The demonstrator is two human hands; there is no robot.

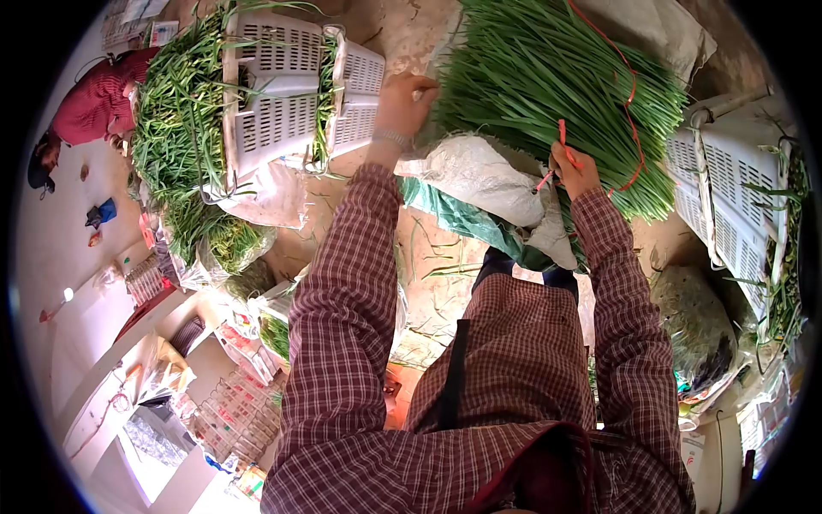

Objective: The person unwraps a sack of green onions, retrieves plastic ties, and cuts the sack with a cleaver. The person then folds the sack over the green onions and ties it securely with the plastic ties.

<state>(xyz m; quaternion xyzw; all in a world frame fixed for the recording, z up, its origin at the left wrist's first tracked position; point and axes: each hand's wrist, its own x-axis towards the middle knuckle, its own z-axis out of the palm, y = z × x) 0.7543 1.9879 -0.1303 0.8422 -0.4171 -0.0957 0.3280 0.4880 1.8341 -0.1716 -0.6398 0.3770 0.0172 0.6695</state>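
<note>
A large pile of long green stalks (548, 77) lies in front of me on white and green sacking (484, 176). A red cord (635, 103) runs across the pile. Red cord is pinched in my right hand (574, 167), at the near edge of the stalks above the sacking. My left hand (407, 107) is beside the pile's left edge, its thumb and index finger bent toward each other. What lies between those fingertips, if anything, is too small to make out.
White slatted crates (278, 111) with loose greens (184, 128) stand at the left, another crate (736, 180) at the right. A person in red (94, 103) bends at the far left. A filled plastic bag (698, 325) sits at the lower right.
</note>
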